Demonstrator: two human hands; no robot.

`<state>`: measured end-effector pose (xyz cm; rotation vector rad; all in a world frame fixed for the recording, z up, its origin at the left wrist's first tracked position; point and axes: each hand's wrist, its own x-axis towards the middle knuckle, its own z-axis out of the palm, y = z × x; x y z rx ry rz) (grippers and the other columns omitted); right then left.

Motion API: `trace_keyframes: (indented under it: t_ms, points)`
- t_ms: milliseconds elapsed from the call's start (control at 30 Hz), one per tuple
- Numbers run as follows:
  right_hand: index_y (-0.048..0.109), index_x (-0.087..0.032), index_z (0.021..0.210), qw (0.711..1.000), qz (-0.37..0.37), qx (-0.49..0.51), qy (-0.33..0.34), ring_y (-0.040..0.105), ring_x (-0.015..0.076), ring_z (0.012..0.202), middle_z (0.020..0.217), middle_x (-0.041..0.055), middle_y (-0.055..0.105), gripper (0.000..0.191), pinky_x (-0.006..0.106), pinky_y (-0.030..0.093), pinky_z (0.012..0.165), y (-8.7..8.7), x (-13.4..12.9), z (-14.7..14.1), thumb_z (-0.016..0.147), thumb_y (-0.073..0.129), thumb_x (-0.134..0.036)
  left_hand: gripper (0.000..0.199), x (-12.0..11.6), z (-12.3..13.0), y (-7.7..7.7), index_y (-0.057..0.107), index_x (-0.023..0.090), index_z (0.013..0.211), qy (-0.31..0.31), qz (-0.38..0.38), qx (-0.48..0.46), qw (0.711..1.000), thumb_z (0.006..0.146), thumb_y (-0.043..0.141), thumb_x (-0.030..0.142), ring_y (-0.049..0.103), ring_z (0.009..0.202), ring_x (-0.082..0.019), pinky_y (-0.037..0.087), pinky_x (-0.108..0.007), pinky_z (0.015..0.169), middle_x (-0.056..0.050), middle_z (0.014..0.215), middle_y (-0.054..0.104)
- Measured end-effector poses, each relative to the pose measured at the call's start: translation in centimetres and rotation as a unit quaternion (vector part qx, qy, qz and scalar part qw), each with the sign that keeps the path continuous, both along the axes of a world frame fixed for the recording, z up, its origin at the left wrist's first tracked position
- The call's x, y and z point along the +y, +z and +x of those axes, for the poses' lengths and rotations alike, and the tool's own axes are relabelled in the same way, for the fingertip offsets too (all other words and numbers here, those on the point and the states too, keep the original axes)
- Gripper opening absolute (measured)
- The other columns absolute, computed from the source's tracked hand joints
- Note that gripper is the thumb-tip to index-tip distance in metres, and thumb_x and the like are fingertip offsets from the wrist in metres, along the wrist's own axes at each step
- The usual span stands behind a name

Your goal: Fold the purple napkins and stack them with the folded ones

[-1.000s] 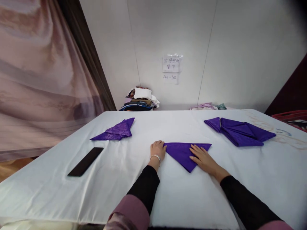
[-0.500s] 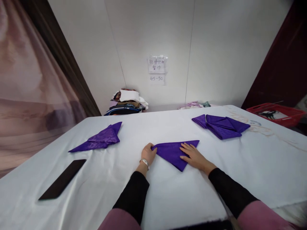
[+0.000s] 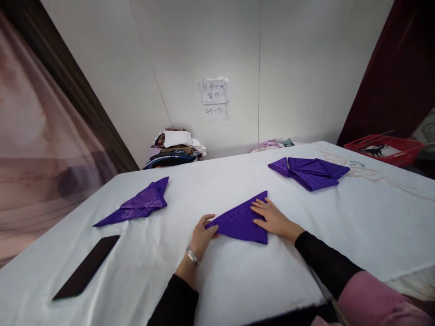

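Firstly, on the far left side hangs a pinkish curtain (image 3: 41,149), and beside it runs a dark frame (image 3: 84,99) that goes up along the white wall (image 3: 299,68). A white cloth covers the table (image 3: 244,280), which fills most of the view. Near the left front edge lies a black phone (image 3: 85,267), flat and alone. A little further back and to the right lies a folded purple napkin (image 3: 137,206), well apart from the hands.

Behind the table, against the wall, stands a pile of folded clothes (image 3: 176,147). Above it a paper note (image 3: 213,91) with handwriting is fixed on the wall, with a smaller slip under it.

At the middle of the table lies the purple triangle napkin (image 3: 241,222), flat on the cloth. The left hand (image 3: 202,233) pinches its left corner between thumb and fingers. The right hand (image 3: 273,219) lies open and flat, fingers together, pressing on the right part of the same napkin. Both arms wear black sleeves.

To the right, further back, sits a stack of purple napkins (image 3: 311,172), well apart from the hands. Some faint drawing marks show on the cloth near it. On the far right stands a red basket (image 3: 385,147) before a dark red curtain (image 3: 390,77).
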<state>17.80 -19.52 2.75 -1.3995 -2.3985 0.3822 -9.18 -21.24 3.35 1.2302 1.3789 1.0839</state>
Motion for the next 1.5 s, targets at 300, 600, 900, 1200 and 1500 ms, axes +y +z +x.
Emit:
trace_keyframes:
  t_ms: [300, 600, 900, 1200, 1500]
  points:
    - [0.011, -0.019, 0.144, 0.987, -0.054, 0.136, 0.066, 0.033, 0.0265, 0.128, 0.144, 0.0110, 0.031, 0.098, 0.045, 0.016, 0.108, 0.6, -6.3, -8.1, 0.068, 0.064, -0.049, 0.043, -5.4, 1.5, 2.1, 0.055, 0.020, 0.108, -0.089, -0.042, -0.069, 0.993, 0.066, 0.062, 0.028, 0.061, 0.072, -0.016, 0.053, -0.034, 0.067, -0.002, 0.090, 0.062]
    - [0.026, -0.022, 0.140, 0.967, -0.040, 0.252, 0.002, 0.058, 0.0228, 0.101, 0.114, 0.0066, 0.062, 0.068, 0.037, 0.044, 0.086, -1.2, -6.4, -7.2, 0.074, 0.045, -0.014, 0.039, -6.0, 2.8, 3.1, 0.056, 0.020, 0.109, -0.144, 0.025, -0.005, 0.989, 0.073, 0.059, 0.035, 0.057, 0.065, -0.014, 0.049, -0.029, 0.063, 0.000, 0.074, 0.062]
    - [0.056, -0.022, 0.110, 0.867, -0.197, 0.456, -0.024, 0.059, 0.0167, 0.080, 0.089, -0.0002, 0.065, 0.037, 0.029, 0.046, 0.071, 0.2, -6.4, -6.2, 0.074, 0.050, -0.013, 0.041, -1.2, 2.7, 2.3, 0.059, 0.019, 0.108, -0.181, 0.098, 0.059, 0.977, 0.086, 0.040, 0.048, 0.057, 0.097, -0.020, 0.042, -0.036, 0.090, -0.005, 0.099, 0.066]
    - [0.060, -0.019, 0.097, 0.773, -0.306, 0.554, -0.039, 0.060, 0.0160, 0.074, 0.083, 0.0004, 0.066, 0.031, 0.029, 0.045, 0.069, 1.3, -3.3, -3.1, 0.066, 0.057, -0.014, 0.043, 0.3, 4.3, 0.1, 0.061, 0.020, 0.109, -0.280, 0.142, 0.090, 0.945, 0.089, 0.034, 0.048, 0.057, 0.089, -0.019, 0.044, -0.033, 0.083, -0.003, 0.097, 0.066]
    - [0.056, -0.019, 0.109, 0.780, -0.330, 0.515, -0.127, 0.061, 0.0155, 0.061, 0.074, 0.0004, 0.067, 0.048, 0.026, 0.046, 0.055, 0.5, 0.9, -1.5, 0.062, 0.054, -0.011, 0.041, 1.8, 5.1, -3.2, 0.053, 0.016, 0.114, -0.170, 0.160, 0.134, 0.963, 0.081, 0.050, 0.041, 0.042, 0.052, -0.010, 0.040, -0.024, 0.056, 0.007, 0.054, 0.041]
